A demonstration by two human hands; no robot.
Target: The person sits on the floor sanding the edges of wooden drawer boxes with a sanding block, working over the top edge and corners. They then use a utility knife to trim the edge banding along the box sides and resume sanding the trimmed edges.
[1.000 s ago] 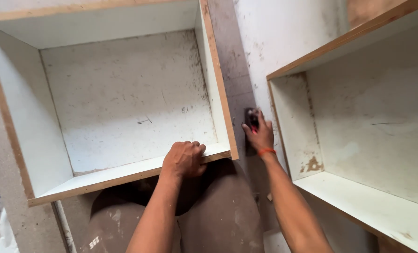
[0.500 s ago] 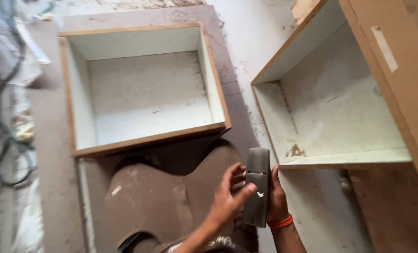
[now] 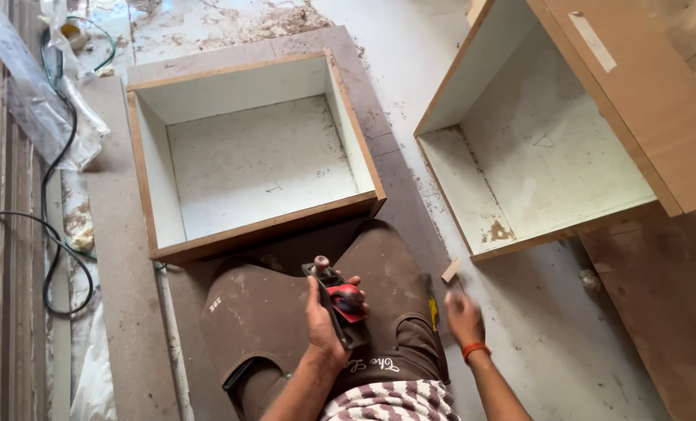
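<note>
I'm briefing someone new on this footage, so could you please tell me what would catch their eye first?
Two open, white-lined wooden boxes dominate: one box lies flat on the dusty floor ahead of the person's knees, and a second box stands tilted at upper right. At lower centre, the left hand grips a hand plane with a red part over the lap, while the right hand reaches by a small wood offcut.

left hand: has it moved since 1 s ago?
Yes. The left hand was resting on the front edge of the open wooden box; now it is pulled back over the lap, off the box, holding a hand plane.
</note>
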